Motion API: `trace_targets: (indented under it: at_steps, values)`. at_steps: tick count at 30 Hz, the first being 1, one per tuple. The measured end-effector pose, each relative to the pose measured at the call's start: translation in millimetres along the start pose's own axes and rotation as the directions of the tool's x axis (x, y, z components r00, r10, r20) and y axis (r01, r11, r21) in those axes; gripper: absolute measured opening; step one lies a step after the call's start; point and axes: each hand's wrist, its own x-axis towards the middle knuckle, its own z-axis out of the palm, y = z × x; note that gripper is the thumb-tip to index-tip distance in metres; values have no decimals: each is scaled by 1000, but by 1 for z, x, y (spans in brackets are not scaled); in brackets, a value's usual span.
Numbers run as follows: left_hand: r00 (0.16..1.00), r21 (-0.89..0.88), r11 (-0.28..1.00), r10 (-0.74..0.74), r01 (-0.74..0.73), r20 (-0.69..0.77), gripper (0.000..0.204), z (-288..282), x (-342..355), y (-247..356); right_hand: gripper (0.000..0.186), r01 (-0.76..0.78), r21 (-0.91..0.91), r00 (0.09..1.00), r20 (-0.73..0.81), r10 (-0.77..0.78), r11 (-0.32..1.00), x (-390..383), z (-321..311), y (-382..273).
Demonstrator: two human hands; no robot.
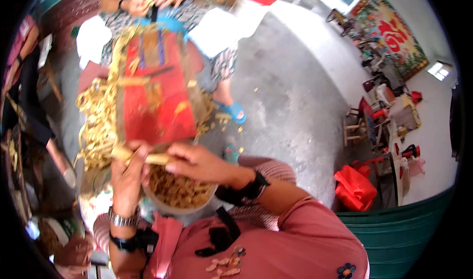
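Between my hands, above a white bucket, runs a pale yellow stalk-like piece; its exact kind I cannot make out. My left hand is closed around it, thumb on top, with one end jutting out on the left. Fingers of my right hand pinch its other end. Many short tan-yellow cut pieces fill the bucket below. Just beyond my hands lies a red board with a thin dark blade-like strip on it.
Long yellow peelings heap along the board's left side. Across from me sits another person, whose hands hold a small yellow piece. A red-rimmed white bucket stands behind. Red bag and wooden chair are at right.
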Motion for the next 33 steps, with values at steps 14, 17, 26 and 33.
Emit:
trace_targets:
  at_steps: [14,17,26,33]
  values:
    - [958,-302,931,255,-207,133,6,-4,29,-2,30,97,-162,962,-238,-134,982,-5,-27,-17]
    - [948,-242,927,311,-287,66,7,3,50,5,32,104,-332,918,-329,-219,937,16,-39,-27]
    - [879,493,784,470,-377,-75,14,6,93,-17,22,-54,-682,879,-379,-289,729,48,-40,6]
    - [950,485,842,93,-236,299,27,0,30,-15,26,153,-273,899,-360,-248,950,12,-19,-9]
